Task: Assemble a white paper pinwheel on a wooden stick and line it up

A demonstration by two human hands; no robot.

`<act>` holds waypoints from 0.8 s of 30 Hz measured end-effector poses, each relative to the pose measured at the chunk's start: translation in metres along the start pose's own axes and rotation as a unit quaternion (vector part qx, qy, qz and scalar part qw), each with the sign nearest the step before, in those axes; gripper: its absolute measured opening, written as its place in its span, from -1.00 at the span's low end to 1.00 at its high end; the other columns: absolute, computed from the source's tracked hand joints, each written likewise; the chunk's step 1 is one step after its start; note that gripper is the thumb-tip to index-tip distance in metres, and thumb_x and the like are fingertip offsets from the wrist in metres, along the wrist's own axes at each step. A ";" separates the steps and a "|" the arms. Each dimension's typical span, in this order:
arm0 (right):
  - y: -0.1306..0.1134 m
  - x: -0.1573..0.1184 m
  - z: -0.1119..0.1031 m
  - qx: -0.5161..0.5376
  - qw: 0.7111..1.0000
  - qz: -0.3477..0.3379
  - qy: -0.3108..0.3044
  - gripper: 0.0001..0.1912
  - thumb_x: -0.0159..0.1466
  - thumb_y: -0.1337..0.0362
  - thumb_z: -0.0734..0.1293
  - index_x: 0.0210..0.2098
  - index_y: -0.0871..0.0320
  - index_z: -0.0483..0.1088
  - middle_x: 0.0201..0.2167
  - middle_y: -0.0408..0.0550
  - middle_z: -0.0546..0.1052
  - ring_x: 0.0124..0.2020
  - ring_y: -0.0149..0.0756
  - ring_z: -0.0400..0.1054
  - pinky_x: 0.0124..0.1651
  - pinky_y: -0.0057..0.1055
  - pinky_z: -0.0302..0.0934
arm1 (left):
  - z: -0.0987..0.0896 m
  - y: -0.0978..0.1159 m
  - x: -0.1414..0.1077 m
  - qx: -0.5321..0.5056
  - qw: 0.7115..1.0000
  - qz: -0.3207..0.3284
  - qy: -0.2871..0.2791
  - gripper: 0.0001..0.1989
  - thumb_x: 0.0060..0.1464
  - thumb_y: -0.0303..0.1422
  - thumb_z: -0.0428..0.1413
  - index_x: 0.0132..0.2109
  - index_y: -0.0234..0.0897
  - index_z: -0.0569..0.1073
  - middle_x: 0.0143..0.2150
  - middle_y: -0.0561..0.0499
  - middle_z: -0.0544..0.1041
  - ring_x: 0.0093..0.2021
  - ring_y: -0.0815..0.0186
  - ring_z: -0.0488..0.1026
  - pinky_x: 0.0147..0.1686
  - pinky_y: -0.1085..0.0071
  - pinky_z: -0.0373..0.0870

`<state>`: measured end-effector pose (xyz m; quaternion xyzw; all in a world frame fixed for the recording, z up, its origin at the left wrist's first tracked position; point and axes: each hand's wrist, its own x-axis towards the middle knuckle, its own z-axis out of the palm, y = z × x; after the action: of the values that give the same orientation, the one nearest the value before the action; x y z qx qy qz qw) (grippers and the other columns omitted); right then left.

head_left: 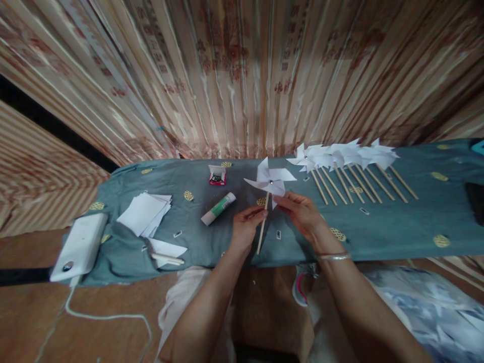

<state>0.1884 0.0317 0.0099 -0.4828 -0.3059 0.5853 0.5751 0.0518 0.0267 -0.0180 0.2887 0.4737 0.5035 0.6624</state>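
Observation:
A white paper pinwheel (270,181) with a shiny pin at its centre is held up over the middle of the cloth. My left hand (245,227) pinches its wooden stick (261,233) a little below the paper. The fingers of my right hand (300,212) are closed on the lower right blade. Left of the hands lies a green and white glue stick (218,208). Behind it stands a small open red box (217,176) with small dark metal pieces in it. Several finished pinwheels (348,154) overlap in a row at the right, their sticks towards me.
White paper squares (143,214) are stacked at the left, near a folded paper (166,251) with sticks on it. A white device (80,247) with a cable sits on the left end of the green cloth (401,222). A curtain (242,80) hangs behind.

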 end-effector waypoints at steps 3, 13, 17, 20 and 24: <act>-0.001 0.001 -0.002 0.000 1.000 -0.011 0.017 -0.69 -0.25 0.12 0.63 -0.65 0.09 0.49 -0.61 -0.20 0.50 -0.54 -0.43 0.31 -0.40 -0.44 0.25 | -0.001 0.000 0.001 -0.008 1.000 0.000 -0.001 -0.71 -0.43 -0.29 0.40 -0.44 -0.29 0.61 -0.50 0.03 0.57 -0.47 0.39 0.41 -0.33 0.41 0.32; -0.005 -0.002 -0.001 0.006 1.000 -0.005 0.029 -0.62 -0.36 0.05 0.65 -0.71 0.08 0.47 -0.63 -0.24 0.47 -0.55 -0.49 0.28 -0.45 -0.51 0.25 | -0.001 -0.001 0.001 -0.008 1.000 0.001 -0.008 -0.73 -0.41 -0.31 0.39 -0.42 -0.28 0.62 -0.50 0.05 0.56 -0.46 0.41 0.40 -0.32 0.43 0.31; -0.004 -0.003 0.002 0.000 1.000 0.013 0.010 -0.64 -0.34 0.06 0.65 -0.67 0.08 0.51 -0.60 -0.21 0.52 -0.49 -0.45 0.35 -0.37 -0.49 0.30 | 0.000 0.000 0.000 -0.011 1.000 0.001 -0.007 -0.73 -0.42 -0.32 0.40 -0.44 -0.28 0.61 -0.53 0.06 0.55 -0.48 0.43 0.39 -0.34 0.44 0.30; -0.003 -0.003 0.003 -0.002 1.000 0.014 0.003 -0.64 -0.33 0.07 0.64 -0.59 0.07 0.56 -0.58 -0.20 0.54 -0.45 -0.41 0.39 -0.29 -0.45 0.31 | 0.000 -0.001 0.001 -0.020 1.000 -0.002 -0.002 -0.72 -0.46 -0.32 0.41 -0.45 -0.28 0.61 -0.54 0.08 0.55 -0.49 0.43 0.39 -0.35 0.45 0.30; 0.000 -0.003 0.005 -0.003 1.000 0.023 0.000 -0.64 -0.34 0.08 0.64 -0.59 0.08 0.56 -0.57 -0.19 0.56 -0.45 -0.40 0.39 -0.26 -0.44 0.29 | 0.000 -0.001 0.001 -0.025 1.000 -0.003 0.000 -0.72 -0.48 -0.33 0.41 -0.46 -0.27 0.61 -0.54 0.08 0.55 -0.49 0.43 0.39 -0.36 0.45 0.30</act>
<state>0.1836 0.0299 0.0120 -0.4911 -0.2966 0.5977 0.5601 0.0525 0.0270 -0.0194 0.2701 0.4618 0.5133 0.6710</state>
